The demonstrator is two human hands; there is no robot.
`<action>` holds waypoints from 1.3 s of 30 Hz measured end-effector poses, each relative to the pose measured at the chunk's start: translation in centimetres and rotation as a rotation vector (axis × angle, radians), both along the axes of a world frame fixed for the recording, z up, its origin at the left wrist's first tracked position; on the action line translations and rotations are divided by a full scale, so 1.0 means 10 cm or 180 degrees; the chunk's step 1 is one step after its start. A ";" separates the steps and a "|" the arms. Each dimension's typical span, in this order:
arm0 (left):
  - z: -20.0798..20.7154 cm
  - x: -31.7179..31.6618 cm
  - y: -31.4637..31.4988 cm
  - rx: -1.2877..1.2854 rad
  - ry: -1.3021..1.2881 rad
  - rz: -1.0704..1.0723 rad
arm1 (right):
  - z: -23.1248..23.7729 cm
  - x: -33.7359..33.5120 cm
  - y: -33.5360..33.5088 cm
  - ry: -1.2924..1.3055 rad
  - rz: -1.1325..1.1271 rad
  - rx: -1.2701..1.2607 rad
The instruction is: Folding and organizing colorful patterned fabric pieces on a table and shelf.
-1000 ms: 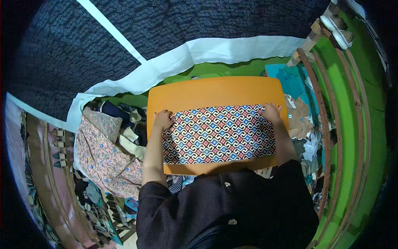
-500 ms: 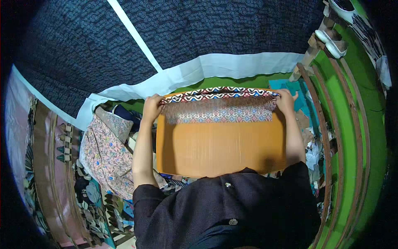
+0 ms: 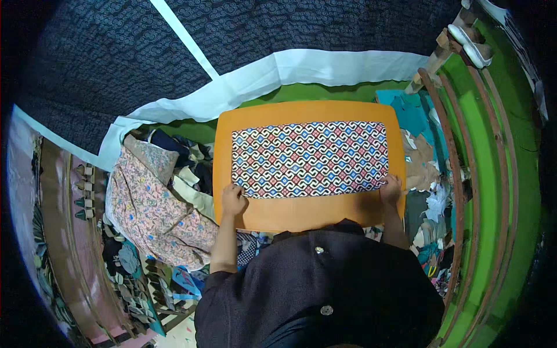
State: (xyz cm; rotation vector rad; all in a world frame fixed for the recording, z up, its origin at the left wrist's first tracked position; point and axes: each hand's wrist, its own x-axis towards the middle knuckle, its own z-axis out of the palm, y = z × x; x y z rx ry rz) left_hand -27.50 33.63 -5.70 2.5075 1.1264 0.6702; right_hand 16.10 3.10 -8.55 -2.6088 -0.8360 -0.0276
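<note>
A rectangular patterned cloth point(image 3: 310, 159) in black, white, red and blue lies flat on an orange table point(image 3: 307, 211) with rounded corners. My left hand point(image 3: 234, 200) is at the cloth's near left corner, its fingers closed on the edge. At the near right corner, my right hand point(image 3: 391, 189) pinches the opposite end of that edge. The cloth looks smooth, and its far edge lies short of the table's far rim.
Pink floral fabric point(image 3: 156, 214) is heaped left of the table. Fabric scraps point(image 3: 432, 203) lie to the right, beside long wooden rails point(image 3: 447, 156). A white shoe point(image 3: 470, 46) rests on the upper right rack. Dark patterned curtain point(image 3: 325, 35) with white trim hangs behind.
The cloth was blurred and lifted at the table's far side; now it lies flat. Both hands have come nearer to my body, drawing its near edge toward me.
</note>
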 end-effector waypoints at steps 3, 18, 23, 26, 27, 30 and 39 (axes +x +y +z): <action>0.22 0.08 -0.11 0.0150 0.0018 0.0031 | 0.23 -0.24 0.13 -0.0563 -0.0434 -0.0002; -0.17 1.20 -0.74 -0.0013 0.1220 -0.0539 | 0.16 -1.20 0.94 -0.0319 0.2171 -0.0478; -0.10 0.96 -0.70 -0.0175 0.1106 -0.0164 | 0.19 -0.81 0.63 -0.0257 0.1617 -0.0403; -0.16 0.76 -0.60 -0.0104 0.1032 0.0048 | -0.23 -0.40 0.24 -0.0801 0.1157 -0.0277; -0.17 0.71 -0.57 -0.0071 0.0999 0.0191 | -0.37 -0.31 0.13 -0.1428 0.0962 -0.0128; -0.09 0.42 -0.55 -0.0239 0.1070 0.0403 | 0.04 -0.31 0.09 -0.0472 0.0237 -0.0972; 0.17 0.37 -0.21 0.0016 0.0722 0.0505 | 0.02 -0.10 0.08 -0.0165 -0.0581 0.0125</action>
